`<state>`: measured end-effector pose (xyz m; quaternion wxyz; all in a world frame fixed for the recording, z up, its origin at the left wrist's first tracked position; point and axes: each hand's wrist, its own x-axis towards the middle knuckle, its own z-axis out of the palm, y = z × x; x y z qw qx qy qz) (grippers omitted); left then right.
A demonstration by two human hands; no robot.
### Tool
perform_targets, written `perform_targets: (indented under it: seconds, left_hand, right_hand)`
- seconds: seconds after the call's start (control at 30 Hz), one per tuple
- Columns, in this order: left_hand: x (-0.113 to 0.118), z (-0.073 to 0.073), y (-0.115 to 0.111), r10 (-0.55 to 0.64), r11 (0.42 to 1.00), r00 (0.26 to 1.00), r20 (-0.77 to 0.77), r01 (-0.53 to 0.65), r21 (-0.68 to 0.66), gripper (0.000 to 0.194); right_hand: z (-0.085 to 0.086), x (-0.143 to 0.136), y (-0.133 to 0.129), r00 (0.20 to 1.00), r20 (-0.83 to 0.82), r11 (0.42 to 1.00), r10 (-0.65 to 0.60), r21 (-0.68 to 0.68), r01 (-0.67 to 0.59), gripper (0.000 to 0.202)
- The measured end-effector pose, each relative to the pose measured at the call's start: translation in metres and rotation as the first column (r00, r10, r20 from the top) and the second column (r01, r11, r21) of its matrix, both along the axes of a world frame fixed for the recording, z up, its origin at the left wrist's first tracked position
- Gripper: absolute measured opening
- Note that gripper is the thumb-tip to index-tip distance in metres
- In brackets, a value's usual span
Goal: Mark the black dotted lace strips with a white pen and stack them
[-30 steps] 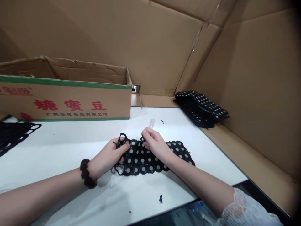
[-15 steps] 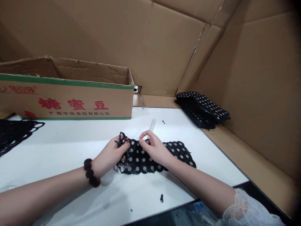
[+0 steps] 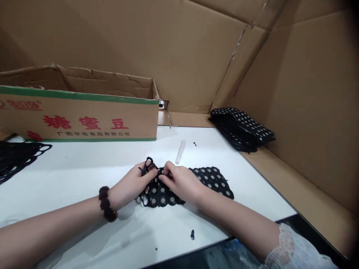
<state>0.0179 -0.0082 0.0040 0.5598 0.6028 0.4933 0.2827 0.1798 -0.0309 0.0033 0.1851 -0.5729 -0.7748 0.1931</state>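
Right hand (image 3: 185,184) over cardboard-walled table (image 3: 92,160)

The strip (image 3: 168,196) is black with rows of pale dots; the folded pile (image 3: 243,125) is black with white dots. Black too are the mesh (image 3: 17,157), patterned in open rings, and the scrap (image 3: 192,234). Brown box (image 3: 140,119): green bands, red and black lettering. White table (image 3: 92,160), translucent whitish tube (image 3: 180,151), dark brown bracelet (image 3: 105,204), white lace cuff (image 3: 294,248).

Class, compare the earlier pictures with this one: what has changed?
The right hand has moved left along the dotted mesh, closer to the left hand, uncovering the whole clear tube. The left hand still grips the mesh's left end; the box stays put.
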Motion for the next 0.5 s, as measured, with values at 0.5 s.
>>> perform_targets:
  seconds: [0.5]
  left_hand:
    - [-0.0018, 0.0093, -0.0004, -0.125, 0.992, 0.992, -0.015, 0.125, -0.023, 0.011]
  right_hand:
    - [-0.0006, -0.0001, 0.0050, 0.997, 0.060, 0.998, 0.057, -0.008, -0.057, 0.035]
